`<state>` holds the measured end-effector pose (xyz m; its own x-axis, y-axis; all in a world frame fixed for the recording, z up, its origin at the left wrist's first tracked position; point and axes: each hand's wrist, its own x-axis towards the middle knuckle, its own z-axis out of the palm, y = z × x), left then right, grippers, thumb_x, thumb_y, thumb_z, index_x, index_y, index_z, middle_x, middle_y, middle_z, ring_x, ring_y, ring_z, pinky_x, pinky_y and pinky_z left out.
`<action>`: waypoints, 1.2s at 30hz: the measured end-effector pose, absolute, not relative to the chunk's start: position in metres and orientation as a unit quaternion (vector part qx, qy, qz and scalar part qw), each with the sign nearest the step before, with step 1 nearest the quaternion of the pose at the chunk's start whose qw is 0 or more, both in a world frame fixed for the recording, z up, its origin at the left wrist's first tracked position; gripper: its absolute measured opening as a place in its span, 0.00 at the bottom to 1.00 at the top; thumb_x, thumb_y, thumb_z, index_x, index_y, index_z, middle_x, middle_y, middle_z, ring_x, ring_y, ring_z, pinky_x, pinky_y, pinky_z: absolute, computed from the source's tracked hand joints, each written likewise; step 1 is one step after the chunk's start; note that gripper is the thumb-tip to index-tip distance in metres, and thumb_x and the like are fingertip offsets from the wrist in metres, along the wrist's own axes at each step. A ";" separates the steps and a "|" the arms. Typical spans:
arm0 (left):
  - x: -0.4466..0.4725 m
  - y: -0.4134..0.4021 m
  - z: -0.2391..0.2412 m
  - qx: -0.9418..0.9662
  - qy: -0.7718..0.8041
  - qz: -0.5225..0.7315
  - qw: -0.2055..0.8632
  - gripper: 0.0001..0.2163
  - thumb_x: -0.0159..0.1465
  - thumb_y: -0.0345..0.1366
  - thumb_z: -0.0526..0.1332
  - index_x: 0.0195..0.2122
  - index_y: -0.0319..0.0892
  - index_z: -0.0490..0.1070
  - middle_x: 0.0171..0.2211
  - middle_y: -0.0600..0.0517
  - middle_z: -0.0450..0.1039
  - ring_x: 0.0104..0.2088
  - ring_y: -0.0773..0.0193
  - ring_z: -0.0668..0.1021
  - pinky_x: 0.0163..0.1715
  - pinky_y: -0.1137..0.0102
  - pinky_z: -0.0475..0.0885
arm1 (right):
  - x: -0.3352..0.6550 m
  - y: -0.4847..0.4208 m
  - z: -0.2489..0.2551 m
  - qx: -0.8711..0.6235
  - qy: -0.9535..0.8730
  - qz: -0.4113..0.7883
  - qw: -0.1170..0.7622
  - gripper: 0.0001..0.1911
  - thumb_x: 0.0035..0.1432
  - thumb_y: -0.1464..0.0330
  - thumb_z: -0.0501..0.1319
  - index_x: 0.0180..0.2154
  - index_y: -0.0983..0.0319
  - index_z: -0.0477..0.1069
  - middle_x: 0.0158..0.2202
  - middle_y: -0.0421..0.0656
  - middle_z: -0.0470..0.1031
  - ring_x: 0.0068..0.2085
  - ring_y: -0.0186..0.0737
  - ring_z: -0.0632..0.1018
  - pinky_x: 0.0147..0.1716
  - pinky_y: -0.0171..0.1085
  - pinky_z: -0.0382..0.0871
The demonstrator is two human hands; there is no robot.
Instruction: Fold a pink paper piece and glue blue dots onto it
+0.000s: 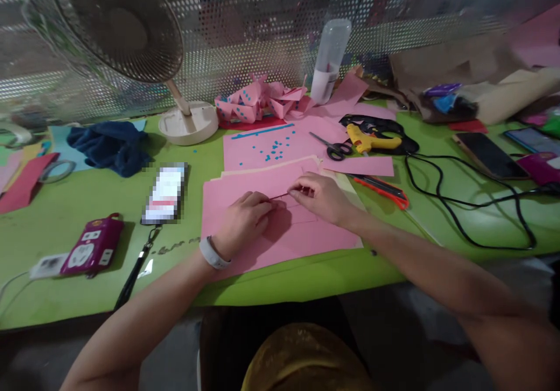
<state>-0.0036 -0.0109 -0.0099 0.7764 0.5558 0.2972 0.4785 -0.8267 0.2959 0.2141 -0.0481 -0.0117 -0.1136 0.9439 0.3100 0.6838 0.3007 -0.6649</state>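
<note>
My left hand (pixel 243 219) and my right hand (pixel 318 195) rest on a stack of pink paper sheets (pixel 306 236) on the green table (pixel 79 204). Both hands have their fingers curled and pinch a narrow folded strip of pink paper (pixel 280 195) that runs between them. A white band is on my left wrist. Behind the stack lies another pink sheet (pixel 245 149) scattered with small blue dots and a blue strip.
Scissors (pixel 332 147), a yellow glue gun (pixel 371 141) with a black cable, and an orange cutter (pixel 382 188) lie right of the paper. A fan (pixel 126 29), a blue cloth (pixel 111 146), a phone (pixel 165 194), a power strip (pixel 91 245), a bottle (pixel 329 61) and folded pink pieces (pixel 258 102) stand around.
</note>
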 end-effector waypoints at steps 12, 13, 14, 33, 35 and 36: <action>-0.003 -0.013 -0.006 0.938 0.281 0.180 0.091 0.12 0.66 0.28 0.55 0.45 0.41 0.76 0.41 0.46 0.75 0.41 0.59 0.75 0.41 0.63 0.75 | 0.215 -0.049 -0.012 -0.549 -0.756 0.213 0.286 0.08 0.60 0.69 0.61 0.39 0.62 0.78 0.37 0.45 0.76 0.37 0.38 0.75 0.38 0.37 0.67; -0.003 -0.013 -0.006 0.939 0.282 0.179 0.088 0.12 0.66 0.28 0.55 0.45 0.41 0.76 0.41 0.46 0.75 0.41 0.59 0.75 0.41 0.63 0.75 | 0.215 -0.050 -0.011 -0.547 -0.759 0.215 0.282 0.09 0.60 0.69 0.61 0.40 0.61 0.79 0.36 0.45 0.76 0.37 0.38 0.75 0.37 0.37 0.67; -0.002 -0.014 -0.007 0.939 0.282 0.180 0.084 0.12 0.66 0.28 0.55 0.45 0.41 0.76 0.41 0.46 0.75 0.41 0.59 0.75 0.41 0.64 0.75 | 0.215 -0.050 -0.009 -0.544 -0.762 0.216 0.276 0.09 0.60 0.69 0.61 0.41 0.60 0.79 0.36 0.45 0.76 0.36 0.38 0.75 0.36 0.36 0.67; 0.004 -0.041 -0.003 0.961 0.238 0.123 -0.063 0.13 0.65 0.42 0.59 0.39 0.38 0.76 0.45 0.42 0.74 0.43 0.52 0.76 0.42 0.57 0.73 | 0.217 -0.062 0.001 -0.496 -0.844 0.113 0.170 0.15 0.67 0.69 0.53 0.44 0.56 0.78 0.40 0.47 0.71 0.37 0.39 0.71 0.35 0.38 0.65; 0.006 -0.042 -0.005 0.957 0.258 0.119 -0.051 0.14 0.65 0.45 0.57 0.41 0.39 0.76 0.44 0.43 0.74 0.43 0.52 0.76 0.41 0.58 0.73 | 0.217 -0.063 0.002 -0.497 -0.840 0.125 0.178 0.15 0.66 0.69 0.53 0.43 0.56 0.79 0.39 0.47 0.71 0.37 0.40 0.71 0.35 0.38 0.65; 0.007 -0.043 -0.005 0.956 0.265 0.120 -0.048 0.14 0.65 0.45 0.57 0.42 0.40 0.76 0.44 0.43 0.74 0.43 0.52 0.76 0.40 0.58 0.73 | 0.217 -0.063 0.003 -0.498 -0.839 0.127 0.178 0.14 0.66 0.70 0.54 0.42 0.55 0.79 0.39 0.47 0.71 0.37 0.40 0.71 0.35 0.38 0.64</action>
